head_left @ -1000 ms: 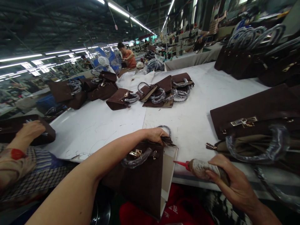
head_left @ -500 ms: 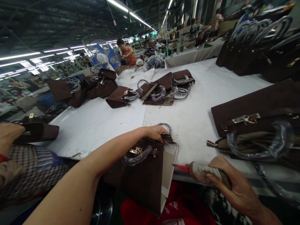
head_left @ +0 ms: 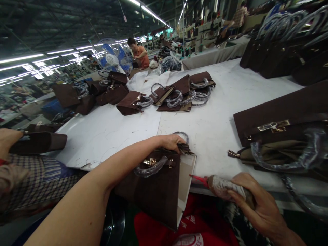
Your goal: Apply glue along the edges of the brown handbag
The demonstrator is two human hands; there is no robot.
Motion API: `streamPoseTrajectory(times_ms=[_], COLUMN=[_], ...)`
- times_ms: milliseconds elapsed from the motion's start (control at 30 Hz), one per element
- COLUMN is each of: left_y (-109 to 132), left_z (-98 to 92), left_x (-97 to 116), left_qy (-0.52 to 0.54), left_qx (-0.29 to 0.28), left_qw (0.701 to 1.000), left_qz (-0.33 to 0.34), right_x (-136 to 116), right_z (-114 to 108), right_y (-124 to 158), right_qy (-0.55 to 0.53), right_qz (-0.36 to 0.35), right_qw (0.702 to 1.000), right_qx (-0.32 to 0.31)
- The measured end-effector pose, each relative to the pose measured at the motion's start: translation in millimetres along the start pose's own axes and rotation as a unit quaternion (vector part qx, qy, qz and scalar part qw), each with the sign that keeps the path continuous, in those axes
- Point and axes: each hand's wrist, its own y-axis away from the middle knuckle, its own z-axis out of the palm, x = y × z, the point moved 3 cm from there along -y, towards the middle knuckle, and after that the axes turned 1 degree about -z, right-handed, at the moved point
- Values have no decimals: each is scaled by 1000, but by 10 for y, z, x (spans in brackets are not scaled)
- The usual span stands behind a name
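Grips the brown bag (head_left: 156, 194) in the left hand (head_left: 173, 141), closed over the gathered dark folds (head_left: 183, 149) at its upper corner; cannot tell the exact lie of the fingertips, partly hidden there. Holds a squeeze bottle (head_left: 225, 188) in the right hand (head_left: 261, 201), with the thumb along its near side and the fingers over its top.

Hangs the bag below the left hand and toward the body, past the near edge of the white table (head_left: 128, 135) and in front of red clothing (head_left: 200, 218); cannot tell about any support underneath. Turns the open, pale inner side (head_left: 185, 181) of the bag toward the right hand, long and narrow, along an axis from just under the left hand down toward the body. Points the bottle crosswise to that axis, with the red nozzle (head_left: 198, 178) leftward and its tip right by the outer edge of the pale side, in the upper half; cannot tell touching from a slim gap. Nearer by far with the left hand, directly above; a bottle's length off with the right.

Shows a gold clasp (head_left: 150, 161) left of the pale side. Beyond the right hand, a larger bag (head_left: 276, 119); farther past the left hand, a cluster of bags (head_left: 179, 90); well left of both, a co-worker's hand (head_left: 9, 138) at another bag (head_left: 42, 141)
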Motion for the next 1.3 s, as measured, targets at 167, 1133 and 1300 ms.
streamPoseTrajectory(times_ms=[167,1133,1300], left_y=[-1,13,3], left_z=[5,-4,7], left_x=[-9,1,-1], left_qy=[14,-4,-5], left_qx=[-3,-2,2], left_qw=[1000,1000,1000], left_qz=[-3,-17,-8], right_x=[-51,-70,-85], right_z=[19,38,32], right_y=[92,181,168], right_qy=[16,30,23], right_qz=[-27,-35,-30], right_qw=[999,998,999], right_qx=[-38,-32,-6])
